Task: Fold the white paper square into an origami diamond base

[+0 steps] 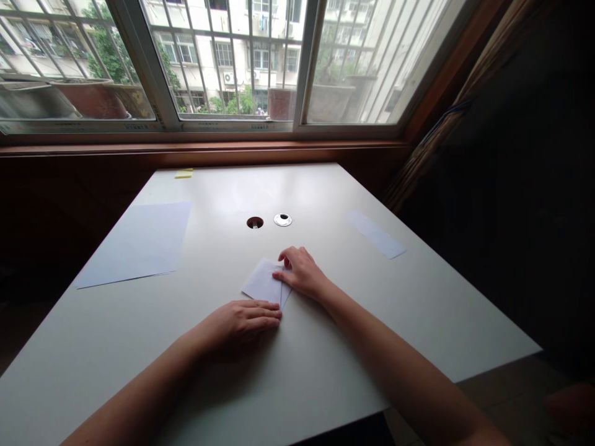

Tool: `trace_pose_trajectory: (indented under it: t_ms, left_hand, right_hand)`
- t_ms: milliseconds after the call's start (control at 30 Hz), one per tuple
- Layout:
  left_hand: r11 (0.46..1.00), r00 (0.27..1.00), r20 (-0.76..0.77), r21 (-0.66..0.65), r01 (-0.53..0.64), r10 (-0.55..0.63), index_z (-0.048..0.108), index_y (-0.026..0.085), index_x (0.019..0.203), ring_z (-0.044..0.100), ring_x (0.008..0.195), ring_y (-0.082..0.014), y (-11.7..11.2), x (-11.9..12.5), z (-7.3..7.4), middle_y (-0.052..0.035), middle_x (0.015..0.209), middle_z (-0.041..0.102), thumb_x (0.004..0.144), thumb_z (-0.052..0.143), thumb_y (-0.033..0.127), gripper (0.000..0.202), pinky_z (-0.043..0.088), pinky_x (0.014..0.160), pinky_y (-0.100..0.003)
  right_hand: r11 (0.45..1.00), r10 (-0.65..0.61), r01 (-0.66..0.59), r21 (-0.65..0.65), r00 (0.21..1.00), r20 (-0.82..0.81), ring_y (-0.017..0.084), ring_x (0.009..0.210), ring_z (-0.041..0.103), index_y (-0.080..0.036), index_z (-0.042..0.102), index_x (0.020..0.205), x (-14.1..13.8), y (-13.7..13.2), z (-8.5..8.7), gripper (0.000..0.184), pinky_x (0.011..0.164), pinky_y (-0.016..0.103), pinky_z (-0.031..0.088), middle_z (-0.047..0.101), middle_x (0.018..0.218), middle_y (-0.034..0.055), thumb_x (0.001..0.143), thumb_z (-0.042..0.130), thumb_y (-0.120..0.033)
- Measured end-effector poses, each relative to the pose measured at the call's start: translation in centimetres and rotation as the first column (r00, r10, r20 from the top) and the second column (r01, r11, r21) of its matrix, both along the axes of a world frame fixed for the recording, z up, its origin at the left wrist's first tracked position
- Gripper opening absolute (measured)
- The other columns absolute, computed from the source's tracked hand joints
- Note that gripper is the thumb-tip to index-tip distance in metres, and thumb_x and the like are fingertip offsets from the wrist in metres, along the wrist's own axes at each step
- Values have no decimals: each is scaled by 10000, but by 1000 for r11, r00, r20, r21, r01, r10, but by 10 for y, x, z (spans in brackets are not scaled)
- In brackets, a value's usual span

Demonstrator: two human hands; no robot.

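Observation:
A small folded piece of white paper lies on the white table in front of me. My left hand lies flat with fingers stretched out, its fingertips pressing the paper's near corner. My right hand rests on the paper's right edge, fingers bent and pressing down on the fold. Part of the paper is hidden under both hands.
A stack of white sheets lies at the left of the table. A narrow paper strip lies at the right. A cable hole and its round cap sit mid-table. Yellow sticky notes rest near the window sill.

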State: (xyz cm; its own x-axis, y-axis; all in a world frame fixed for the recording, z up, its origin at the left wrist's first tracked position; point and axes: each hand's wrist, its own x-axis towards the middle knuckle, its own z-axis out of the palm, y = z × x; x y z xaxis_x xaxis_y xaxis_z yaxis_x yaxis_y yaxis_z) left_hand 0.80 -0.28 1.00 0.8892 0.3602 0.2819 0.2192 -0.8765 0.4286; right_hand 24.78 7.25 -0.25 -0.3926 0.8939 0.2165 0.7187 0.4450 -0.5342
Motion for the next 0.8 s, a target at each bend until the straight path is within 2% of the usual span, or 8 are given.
trace_pose_trajectory:
  t_ms: [200, 400, 533, 667, 800]
  left_hand:
    - [1000, 1000, -2, -13, -6, 6, 557, 208, 1307, 564, 1285, -186, -2, 1, 5, -61, 1303, 656, 910, 529, 146, 402, 470, 1099, -311]
    - [1000, 1000, 19, -8, -9, 10, 563, 209, 1298, 577, 1271, -189, -2, 1, 3, -67, 1285, 667, 925, 521, 151, 380, 473, 1092, -308]
    - [1000, 1000, 24, -8, -17, 17, 560, 228, 1311, 578, 1270, -185, -1, -1, 1, -65, 1279, 671, 966, 476, 149, 364, 466, 1095, -306]
    - [1000, 1000, 19, -1, -8, 8, 536, 233, 1346, 557, 1293, -180, 0, -2, 0, -65, 1304, 656, 987, 450, 156, 377, 456, 1103, -305]
    - [999, 1000, 3, 28, -14, 14, 533, 224, 1350, 540, 1310, -178, 0, -3, -1, -63, 1324, 642, 992, 439, 145, 379, 443, 1118, -314]
  right_hand:
    - [996, -84, 84, -2, 996, -12, 205, 865, 490, -239, 576, 943, -4, 8, -3, 166, 769, 322, 375, 621, 854, 9, 875, 684, -345]
    - [992, -114, 112, 54, 993, 21, 207, 863, 505, -231, 581, 908, -5, 11, -5, 156, 771, 327, 384, 635, 888, 22, 891, 666, -360]
    - [987, -137, 138, 77, 990, -15, 208, 844, 519, -232, 575, 968, -6, 10, -6, 140, 776, 331, 398, 623, 822, 15, 901, 649, -331]
    - [994, -74, 83, 70, 989, -126, 187, 814, 536, -230, 563, 1002, -3, 7, -4, 90, 769, 315, 418, 601, 813, 8, 943, 579, -296]
    - [992, 75, -60, 108, 987, -144, 177, 825, 525, -220, 595, 909, 1, 4, 0, 71, 782, 308, 431, 587, 832, 18, 929, 607, -288]
